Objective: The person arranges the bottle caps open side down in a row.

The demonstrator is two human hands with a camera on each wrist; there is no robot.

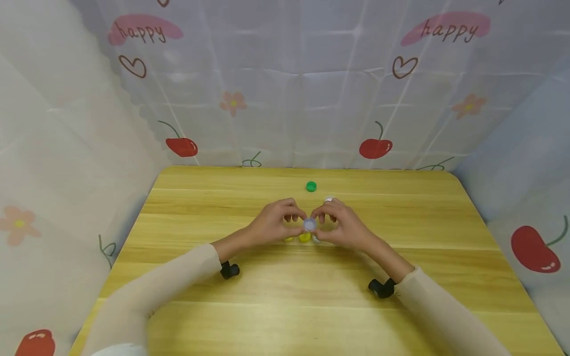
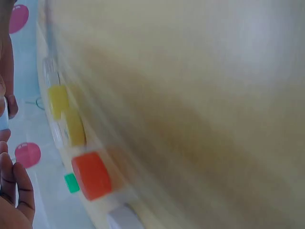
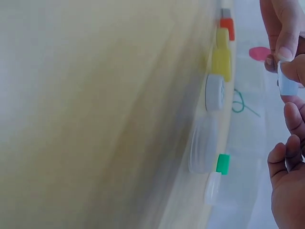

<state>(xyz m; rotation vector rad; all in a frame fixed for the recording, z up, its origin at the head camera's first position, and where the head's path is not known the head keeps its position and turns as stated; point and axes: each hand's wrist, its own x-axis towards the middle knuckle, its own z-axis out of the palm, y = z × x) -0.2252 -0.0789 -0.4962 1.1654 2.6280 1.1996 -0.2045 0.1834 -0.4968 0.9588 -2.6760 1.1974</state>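
In the head view, my left hand (image 1: 277, 221) and my right hand (image 1: 344, 226) meet over the middle of the table. Between their thumbs and index fingers they pinch a small round pale bottle cap (image 1: 309, 224). Its open-looking face is toward the head camera. In the right wrist view the same cap (image 3: 288, 82) appears from the side, whitish and pale blue. Below the hands lie yellow caps (image 1: 305, 237), partly hidden. A red cap (image 2: 91, 175) and a white one (image 2: 125, 218) show in the left wrist view.
A green cap (image 1: 311, 186) lies farther back on the wooden table (image 1: 285, 306). Another white cap (image 3: 215, 92) and a clear lid (image 3: 203, 145) stand in the row. A printed curtain (image 1: 294, 118) hangs behind the table's far edge.
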